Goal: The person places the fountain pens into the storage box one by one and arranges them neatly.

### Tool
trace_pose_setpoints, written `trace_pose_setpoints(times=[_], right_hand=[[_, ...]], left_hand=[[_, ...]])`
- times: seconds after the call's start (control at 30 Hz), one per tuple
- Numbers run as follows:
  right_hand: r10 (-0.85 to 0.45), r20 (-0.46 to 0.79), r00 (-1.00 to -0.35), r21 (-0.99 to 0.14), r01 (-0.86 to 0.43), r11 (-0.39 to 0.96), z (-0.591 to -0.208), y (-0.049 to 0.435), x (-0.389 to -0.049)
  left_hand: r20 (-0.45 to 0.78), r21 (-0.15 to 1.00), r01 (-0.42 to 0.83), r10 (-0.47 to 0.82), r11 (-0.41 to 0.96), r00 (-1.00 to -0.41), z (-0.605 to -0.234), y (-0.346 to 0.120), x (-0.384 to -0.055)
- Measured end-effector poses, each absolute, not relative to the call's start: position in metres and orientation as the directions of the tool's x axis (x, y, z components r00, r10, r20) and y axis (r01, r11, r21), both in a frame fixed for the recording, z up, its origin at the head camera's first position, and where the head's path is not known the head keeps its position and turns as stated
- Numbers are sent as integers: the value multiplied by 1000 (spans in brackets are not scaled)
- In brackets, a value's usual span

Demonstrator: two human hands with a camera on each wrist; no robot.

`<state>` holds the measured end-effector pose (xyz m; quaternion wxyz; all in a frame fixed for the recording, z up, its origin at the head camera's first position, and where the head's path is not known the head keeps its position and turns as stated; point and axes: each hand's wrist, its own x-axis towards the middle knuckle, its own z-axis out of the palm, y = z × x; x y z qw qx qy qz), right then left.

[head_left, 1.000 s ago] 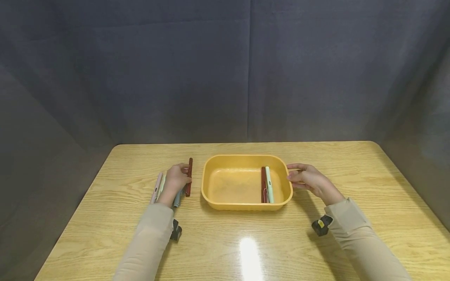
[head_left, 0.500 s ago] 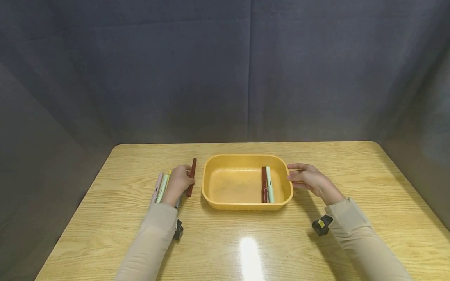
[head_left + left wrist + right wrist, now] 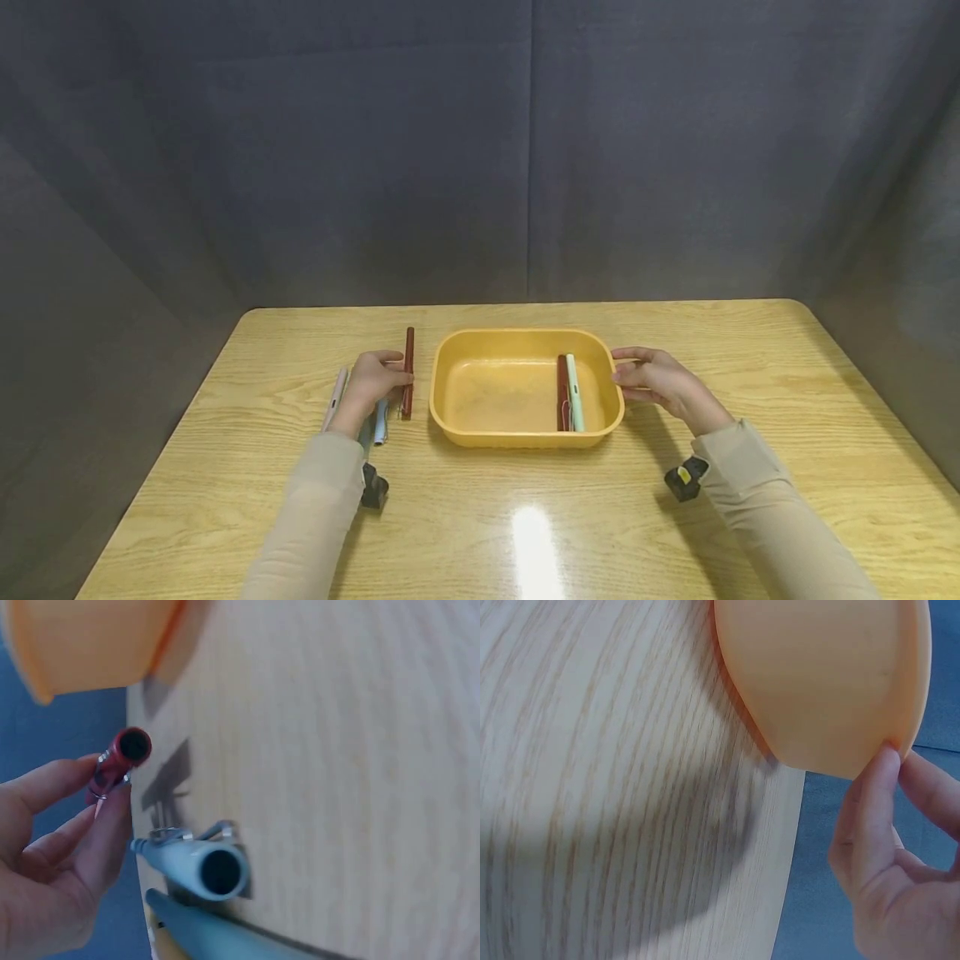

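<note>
My left hand (image 3: 369, 385) pinches a dark red pen (image 3: 409, 358) between thumb and fingers, left of the yellow plastic box (image 3: 487, 439). A wire clip shows on this pen (image 3: 118, 759) in the left wrist view, where it hangs above the table. Beside the hand lie a light blue pen (image 3: 381, 425) and a pale pink pen (image 3: 334, 402). Inside the box, toward its right end, another dark red pen (image 3: 562, 387) lies along a mint green pen (image 3: 575, 393). My right hand (image 3: 667, 387) grips the box's right rim with its fingertips; some contact is hidden.
A grey-green pen (image 3: 225, 934) lies next to the light blue one, partly hidden by my left arm in the head view. The wooden table (image 3: 637, 517) ends at the back before a dark curtain (image 3: 375, 167).
My left hand and its dark red pen shifted slightly right, then back left, the pen now reaching a little farther from me. The light blue pen shows more. My right hand stays put.
</note>
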<state>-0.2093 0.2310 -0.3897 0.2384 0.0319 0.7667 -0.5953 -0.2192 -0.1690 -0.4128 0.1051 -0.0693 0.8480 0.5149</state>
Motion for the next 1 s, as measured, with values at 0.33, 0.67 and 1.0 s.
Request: trace_pose_setpoints(times=[0.33, 0.67, 1.0], right_hand=[[-234, -405, -884, -899, 339, 276, -392, 232, -210], [-245, -403, -882, -901, 337, 272, -391, 232, -209], [-232, -407, -884, -899, 342, 272, -391, 233, -210]], left_hand=[[-306, 912, -299, -17, 280, -952, -391, -179, -224], [-268, 949, -257, 39, 183, -963, -369, -173, -219], [-240, 970, -230, 133, 86, -962, -360, -156, -216]])
